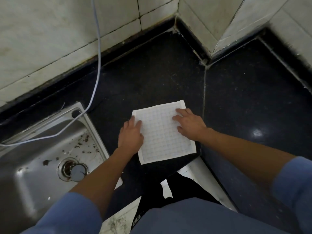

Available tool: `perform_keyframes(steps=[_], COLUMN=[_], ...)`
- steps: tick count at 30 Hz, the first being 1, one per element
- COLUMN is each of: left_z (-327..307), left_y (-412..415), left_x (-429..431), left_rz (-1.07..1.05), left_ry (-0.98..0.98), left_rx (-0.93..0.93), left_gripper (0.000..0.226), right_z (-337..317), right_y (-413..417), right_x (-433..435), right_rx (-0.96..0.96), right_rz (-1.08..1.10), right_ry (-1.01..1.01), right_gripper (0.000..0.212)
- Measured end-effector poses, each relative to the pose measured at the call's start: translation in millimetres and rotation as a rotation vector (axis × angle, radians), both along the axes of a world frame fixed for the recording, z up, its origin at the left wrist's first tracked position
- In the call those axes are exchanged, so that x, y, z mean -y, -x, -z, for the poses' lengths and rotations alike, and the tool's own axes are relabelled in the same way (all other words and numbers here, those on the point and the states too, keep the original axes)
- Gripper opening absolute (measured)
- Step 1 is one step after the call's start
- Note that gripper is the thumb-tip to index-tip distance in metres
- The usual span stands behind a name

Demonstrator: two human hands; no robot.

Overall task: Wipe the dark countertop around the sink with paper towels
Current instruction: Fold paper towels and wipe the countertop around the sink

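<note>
While left hand (130, 134) and right hand (190, 125) press paper towel (163, 135) flat, grip unclenched, wiping looks underway; next, slide it over worktop (152, 78) beyond the grip.

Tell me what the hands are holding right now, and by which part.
Nothing is gripped. The paper towel lies flat on the countertop; the left hand presses its left edge, the right hand its right side.
</note>
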State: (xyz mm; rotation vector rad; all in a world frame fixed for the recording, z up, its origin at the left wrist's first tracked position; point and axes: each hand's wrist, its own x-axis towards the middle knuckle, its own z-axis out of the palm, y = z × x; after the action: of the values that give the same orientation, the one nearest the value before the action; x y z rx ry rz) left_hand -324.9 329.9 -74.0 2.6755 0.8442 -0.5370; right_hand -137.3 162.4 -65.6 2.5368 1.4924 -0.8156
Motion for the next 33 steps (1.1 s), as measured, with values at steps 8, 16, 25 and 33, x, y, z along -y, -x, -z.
perform_keyframes(steps=[8, 16, 25, 33], left_z=[-12, -2, 3, -13], left_y=[11, 41, 44, 58], left_x=[5, 73, 73, 55], left_rz=[0.016, 0.304, 0.338, 0.211], left_ry=[-0.059, 0.172, 0.054, 0.31], left_rx=[0.067, 0.14, 0.147, 0.159], left_gripper=[0.042, 0.025, 0.019, 0.006], right_z=[-12, -3, -16, -12], right_y=[15, 63, 44, 40], right_x=[14, 65, 68, 86], right_rx=[0.049, 0.084, -0.041, -0.022], right_rz=[-0.066, -0.302, -0.09, -0.113], right_ry=[-0.04, 0.12, 0.003, -0.072], right_gripper=[0.048, 0.04, 0.03, 0.027])
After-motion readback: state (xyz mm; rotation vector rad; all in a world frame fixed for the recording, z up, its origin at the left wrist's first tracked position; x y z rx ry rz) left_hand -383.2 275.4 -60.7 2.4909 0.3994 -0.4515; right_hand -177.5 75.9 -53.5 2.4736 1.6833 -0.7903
